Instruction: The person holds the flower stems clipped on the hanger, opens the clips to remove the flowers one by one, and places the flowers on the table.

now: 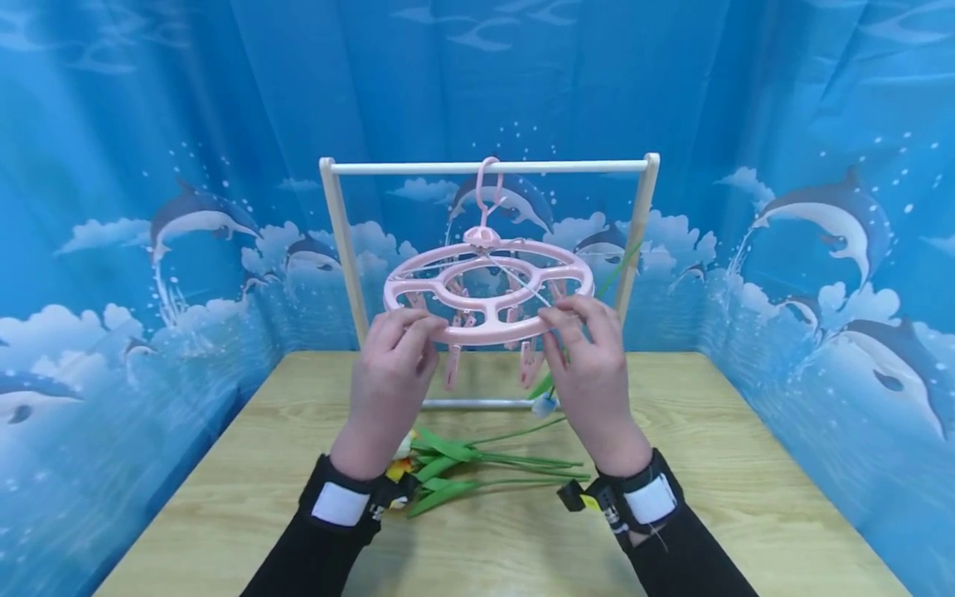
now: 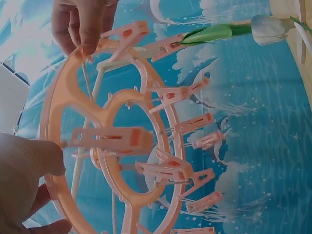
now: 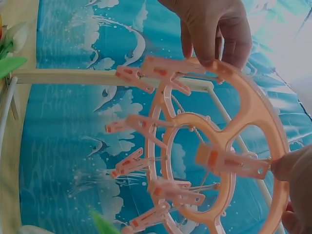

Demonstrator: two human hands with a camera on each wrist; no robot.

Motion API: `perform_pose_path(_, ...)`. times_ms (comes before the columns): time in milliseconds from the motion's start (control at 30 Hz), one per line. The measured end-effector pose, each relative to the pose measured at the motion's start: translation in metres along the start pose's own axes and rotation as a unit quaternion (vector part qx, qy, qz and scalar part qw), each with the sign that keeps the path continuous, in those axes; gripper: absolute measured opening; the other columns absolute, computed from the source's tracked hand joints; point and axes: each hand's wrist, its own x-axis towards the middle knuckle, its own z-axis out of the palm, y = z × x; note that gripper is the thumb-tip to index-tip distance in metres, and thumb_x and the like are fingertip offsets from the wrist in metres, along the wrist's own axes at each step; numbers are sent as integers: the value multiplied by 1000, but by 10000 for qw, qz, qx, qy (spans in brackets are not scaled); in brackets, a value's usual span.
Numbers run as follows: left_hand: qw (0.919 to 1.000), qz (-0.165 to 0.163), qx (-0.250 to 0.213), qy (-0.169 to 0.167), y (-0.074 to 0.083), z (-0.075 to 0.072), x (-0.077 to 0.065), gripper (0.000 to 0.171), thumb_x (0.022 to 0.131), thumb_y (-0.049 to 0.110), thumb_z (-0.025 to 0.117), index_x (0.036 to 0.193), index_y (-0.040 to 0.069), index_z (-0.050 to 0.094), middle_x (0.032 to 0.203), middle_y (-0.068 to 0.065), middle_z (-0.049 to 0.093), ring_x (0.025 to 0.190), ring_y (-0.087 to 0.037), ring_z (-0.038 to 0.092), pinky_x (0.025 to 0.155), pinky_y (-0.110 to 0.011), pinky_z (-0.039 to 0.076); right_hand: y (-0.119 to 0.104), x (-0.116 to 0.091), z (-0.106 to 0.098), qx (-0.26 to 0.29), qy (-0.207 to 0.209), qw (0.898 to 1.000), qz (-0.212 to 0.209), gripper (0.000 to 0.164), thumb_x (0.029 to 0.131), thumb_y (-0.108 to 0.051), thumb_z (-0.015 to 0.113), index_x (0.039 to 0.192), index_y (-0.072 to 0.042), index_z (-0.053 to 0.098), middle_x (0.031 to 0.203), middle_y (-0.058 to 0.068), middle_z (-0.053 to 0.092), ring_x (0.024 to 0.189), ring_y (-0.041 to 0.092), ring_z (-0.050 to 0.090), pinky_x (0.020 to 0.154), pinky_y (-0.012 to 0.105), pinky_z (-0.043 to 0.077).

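Observation:
A pink round clip hanger (image 1: 492, 334) hangs by its hook from the white bar of a stand. My left hand (image 1: 391, 365) pinches the near left of its outer ring, and my right hand (image 1: 593, 365) pinches the near right. Several pink clothespins (image 2: 112, 138) dangle below the ring. One clothespin (image 2: 168, 47) holds a tulip (image 2: 268, 30) head down, its green leaf beside the stem. In the right wrist view, the right hand's thumb and fingers (image 3: 295, 168) are at the rim beside a clothespin (image 3: 234, 162).
The stand (image 1: 343, 249) has wooden posts and a white lower bar (image 1: 477, 404). Several tulips with green stems (image 1: 522, 460) lie on the wooden table (image 1: 671, 497) beneath and between my forearms. A blue dolphin-print curtain (image 1: 477, 75) surrounds the table at the back and sides.

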Motion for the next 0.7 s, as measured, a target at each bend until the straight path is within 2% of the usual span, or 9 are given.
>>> perform_pose_path(133,9999,113,-92,-47,5,1,0,33,96,1,81,127,13,79,122,-10,78,120,-32,69,107,-43,63,-5,1,2,-33,-80,9998,-194,25,96,-7,83,121,-3,80,122,21,72,118,41,66,101,51,60)
perform_pose_path(233,9998,153,-97,-77,7,2,-1,33,99,3,79,130,16,79,123,-9,78,120,-32,68,109,-43,62,-9,0,4,-47,-106,9996,-265,24,97,-11,82,120,-3,82,119,21,74,116,41,65,98,51,60)
perform_pose_path(400,9999,68,-73,21,7,4,-1,30,99,2,79,126,15,81,120,-9,79,118,-32,69,106,-43,63,-13,0,5,-48,-41,9996,-287,25,97,-10,83,121,-3,81,118,19,74,117,41,65,101,51,59)
perform_pose_path(600,9997,207,-94,91,3,4,-2,26,97,7,83,122,13,81,117,-8,81,114,-32,70,104,-43,64,-12,-1,5,-128,23,9993,-356,26,95,-2,83,121,-1,79,121,20,75,120,42,67,106,50,61)
perform_pose_path(700,9996,247,-92,93,2,5,-3,27,96,4,82,122,13,81,117,-8,81,113,-32,70,104,-43,64,-10,-2,4,-97,47,9996,-271,28,93,2,84,120,0,78,124,21,74,122,42,67,107,52,61)
